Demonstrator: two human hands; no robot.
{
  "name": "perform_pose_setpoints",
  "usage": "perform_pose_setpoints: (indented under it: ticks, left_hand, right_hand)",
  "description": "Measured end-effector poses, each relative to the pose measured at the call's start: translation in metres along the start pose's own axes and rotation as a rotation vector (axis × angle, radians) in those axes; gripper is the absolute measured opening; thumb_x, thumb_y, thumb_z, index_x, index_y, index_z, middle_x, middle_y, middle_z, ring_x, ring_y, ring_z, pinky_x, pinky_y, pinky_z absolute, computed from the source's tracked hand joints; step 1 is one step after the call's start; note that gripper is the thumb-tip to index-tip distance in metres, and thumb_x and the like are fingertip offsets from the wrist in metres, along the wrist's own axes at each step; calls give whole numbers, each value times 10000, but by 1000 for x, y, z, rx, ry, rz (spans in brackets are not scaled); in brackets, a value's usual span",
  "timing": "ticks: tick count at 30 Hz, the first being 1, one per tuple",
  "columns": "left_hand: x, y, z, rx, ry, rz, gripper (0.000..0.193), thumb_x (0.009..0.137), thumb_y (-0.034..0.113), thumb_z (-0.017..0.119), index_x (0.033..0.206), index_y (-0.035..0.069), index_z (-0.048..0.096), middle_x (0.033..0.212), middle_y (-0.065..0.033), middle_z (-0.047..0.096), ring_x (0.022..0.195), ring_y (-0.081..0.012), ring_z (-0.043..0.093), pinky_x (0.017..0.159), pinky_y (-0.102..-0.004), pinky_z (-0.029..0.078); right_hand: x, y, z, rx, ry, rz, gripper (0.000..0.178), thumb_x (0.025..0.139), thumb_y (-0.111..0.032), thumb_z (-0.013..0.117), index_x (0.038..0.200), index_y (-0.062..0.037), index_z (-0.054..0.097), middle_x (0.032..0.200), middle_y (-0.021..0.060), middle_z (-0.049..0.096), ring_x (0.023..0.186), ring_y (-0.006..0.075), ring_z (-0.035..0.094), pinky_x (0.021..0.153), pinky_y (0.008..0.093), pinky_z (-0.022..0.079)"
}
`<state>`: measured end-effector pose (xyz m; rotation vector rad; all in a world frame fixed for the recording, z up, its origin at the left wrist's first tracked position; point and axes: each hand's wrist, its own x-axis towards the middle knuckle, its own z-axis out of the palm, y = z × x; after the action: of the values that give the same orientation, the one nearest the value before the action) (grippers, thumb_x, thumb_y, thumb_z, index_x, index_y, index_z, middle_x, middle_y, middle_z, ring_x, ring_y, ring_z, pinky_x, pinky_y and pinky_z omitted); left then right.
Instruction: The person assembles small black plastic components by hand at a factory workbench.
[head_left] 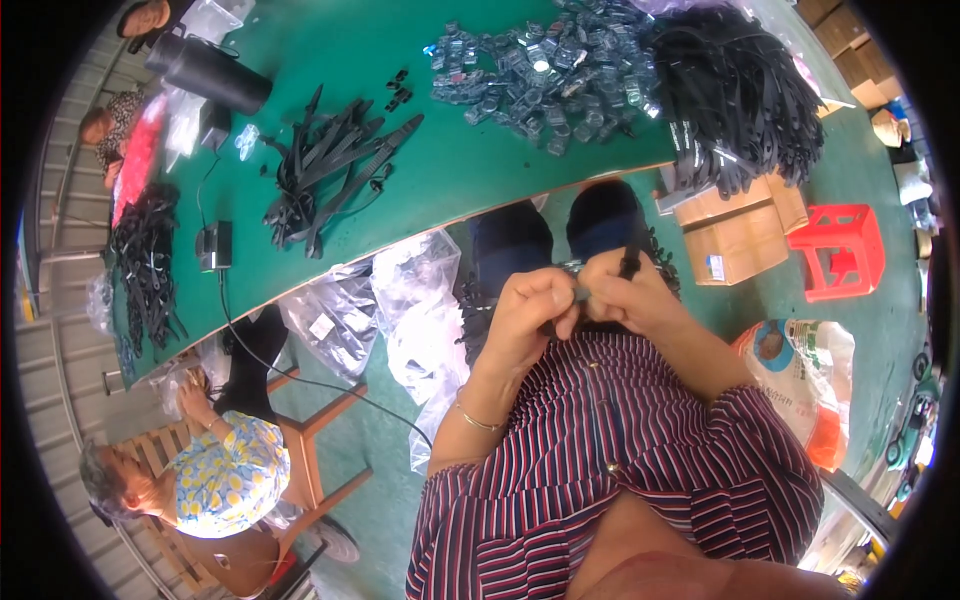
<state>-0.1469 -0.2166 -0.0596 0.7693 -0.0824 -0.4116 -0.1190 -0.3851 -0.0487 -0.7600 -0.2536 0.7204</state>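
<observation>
My left hand (536,306) and my right hand (634,298) meet in front of my lap, fingers pinched together. Between the fingertips shows a small greyish piece (581,294), mostly covered, so its kind is unclear. A short black strap end (629,263) sticks up out of my right hand; the rest of it is hidden. On the green table (380,215) ahead lie a bunch of black straps (335,170), several small black pieces (399,90) and a heap of small see-through dark plastic pieces (560,80). A thick pile of black straps (730,100) hangs over the right edge.
A cardboard box (735,235) and a red stool (840,252) stand at the right, with a printed sack (800,380) nearer. Clear plastic bags (415,310) hang below the table. A cable (300,372) runs down from a black adapter (213,246). A co-worker (225,470) sits at the left.
</observation>
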Motion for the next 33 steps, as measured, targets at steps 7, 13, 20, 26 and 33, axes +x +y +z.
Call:
perform_pose_setpoints:
  ticks: [7,13,20,26,33]
  left_hand:
    - [1,24,-4,167,45,-61,285,898,236,482,863,-27,585,709,-37,569,580,-70,450,536,-203,346]
    - [0,24,-14,270,401,170,166,804,60,610,961,13,582,757,-21,588,679,-89,543,617,-210,424]
    - [14,9,-15,-430,360,227,173,834,112,604,974,53,523,809,-39,577,712,-138,542,680,-266,426]
    - [10,29,3,-32,222,159,177,864,204,578,948,57,525,724,-14,505,665,-142,500,679,-275,410]
    - [6,21,28,763,293,203,153,834,87,601,938,0,529,765,23,533,679,-31,488,578,-183,410]
  right_hand:
    - [11,-7,-9,-600,143,67,211,830,-81,563,1027,-6,556,749,-6,560,648,52,498,618,195,419]
    - [9,-8,-8,-671,266,47,168,798,-43,588,960,-3,577,733,-8,556,635,43,510,578,195,423]
    - [12,-6,-3,-826,40,74,139,868,-106,529,956,-1,554,728,24,573,679,68,525,591,230,429]
    - [16,-8,0,-1026,152,-24,217,899,-194,479,971,-3,551,775,77,600,693,163,568,649,289,445]
    - [18,-10,3,-1335,157,-61,266,769,-149,623,995,-30,546,866,151,605,780,309,597,666,348,467]
